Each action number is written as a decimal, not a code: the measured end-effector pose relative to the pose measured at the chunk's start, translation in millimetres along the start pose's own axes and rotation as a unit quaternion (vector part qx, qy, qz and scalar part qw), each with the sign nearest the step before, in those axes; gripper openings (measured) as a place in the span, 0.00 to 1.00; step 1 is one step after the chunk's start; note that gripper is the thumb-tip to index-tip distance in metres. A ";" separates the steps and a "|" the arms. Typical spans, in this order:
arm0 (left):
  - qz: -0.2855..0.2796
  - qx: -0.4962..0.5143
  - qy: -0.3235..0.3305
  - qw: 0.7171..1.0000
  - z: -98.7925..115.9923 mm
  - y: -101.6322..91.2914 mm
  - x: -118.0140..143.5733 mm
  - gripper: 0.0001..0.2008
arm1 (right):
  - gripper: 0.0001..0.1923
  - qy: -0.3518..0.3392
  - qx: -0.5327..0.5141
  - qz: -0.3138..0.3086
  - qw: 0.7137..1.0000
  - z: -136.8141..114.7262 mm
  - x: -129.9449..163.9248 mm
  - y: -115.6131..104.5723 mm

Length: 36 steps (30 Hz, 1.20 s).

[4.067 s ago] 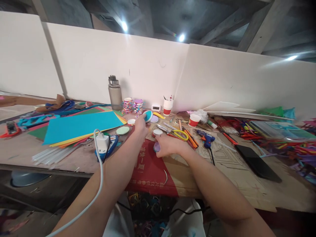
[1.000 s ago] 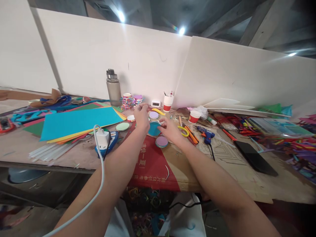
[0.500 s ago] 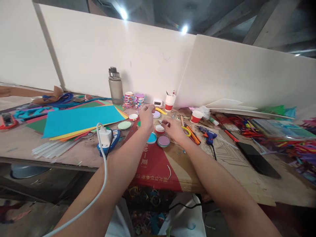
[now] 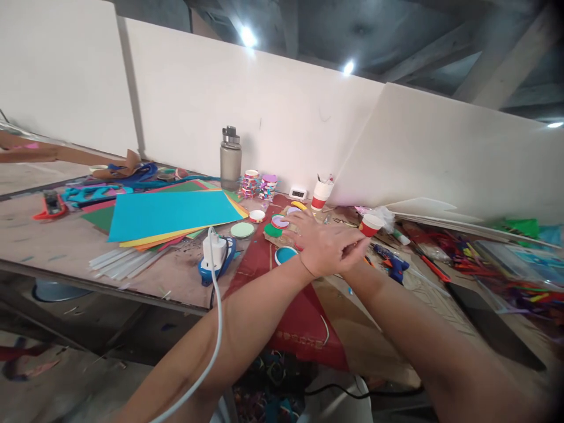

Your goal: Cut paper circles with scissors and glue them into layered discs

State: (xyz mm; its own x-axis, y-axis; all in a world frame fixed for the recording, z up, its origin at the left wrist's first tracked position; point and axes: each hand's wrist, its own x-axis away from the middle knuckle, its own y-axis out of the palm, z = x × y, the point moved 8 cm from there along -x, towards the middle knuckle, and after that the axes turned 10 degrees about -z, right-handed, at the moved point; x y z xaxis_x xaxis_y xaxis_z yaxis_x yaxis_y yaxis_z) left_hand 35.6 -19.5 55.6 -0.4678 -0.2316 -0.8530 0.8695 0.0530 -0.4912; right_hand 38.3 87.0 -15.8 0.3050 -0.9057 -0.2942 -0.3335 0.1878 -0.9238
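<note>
Paper discs: a small cluster of round coloured cut-outs is lying on the red cardboard sheet [image 4: 282, 305]; a blue disc [image 4: 285, 254] is sitting just left of the hands, a green disc [image 4: 273, 231] and a pink-centred disc [image 4: 279, 221] just behind it.
Reason for placement: the discs are lying flat and close together, probably so that they stay within easy reach.
Left hand [image 4: 324, 247]: it is reaching across the body, palm down, fingers spread and extended toward the discs; it is holding nothing visible.
Right hand [image 4: 359, 249]: it is lying mostly hidden under the left hand; whether it is open or gripping cannot be told.
Arm pose: both forearms are converging from the near edge, the left crossing over the right.
Left of the blue disc: a pale green disc [image 4: 242, 230], a white charger [image 4: 214, 249] with its cable, and a stack of coloured paper sheets [image 4: 171, 214].
Behind the blue disc: a grey bottle [image 4: 230, 157] and a red-and-white cup [image 4: 320, 195] are standing upright by the white wall.
Right of the blue disc: a blue glue gun [image 4: 392, 262] is lying on its side.
</note>
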 end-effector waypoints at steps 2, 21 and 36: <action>0.026 -0.009 0.012 1.000 3.8 -6.3 -1.1 0.17 | 0.17 -0.091 0.005 -0.046 0.995 -25.5 -16.7 7.5; -0.004 -0.042 -0.057 0.997 -10.1 -20.4 -6.1 0.16 | 0.13 -0.280 0.207 -0.177 0.921 -100.4 -47.1 74.8; -0.030 -0.027 -0.068 0.997 -16.6 -8.7 -3.1 0.17 | 0.15 -0.184 0.063 -0.097 0.976 -96.1 -46.2 43.5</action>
State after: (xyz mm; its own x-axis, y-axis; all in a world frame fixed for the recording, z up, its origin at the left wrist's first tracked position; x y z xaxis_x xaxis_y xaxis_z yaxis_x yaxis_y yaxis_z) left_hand 26.8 -3.1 59.6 -0.4899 -0.3660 -0.7912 0.8286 0.0867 -0.5532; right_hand -76.1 100.5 -18.9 0.6596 -0.7350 -0.1575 -0.1331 0.0920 -0.9868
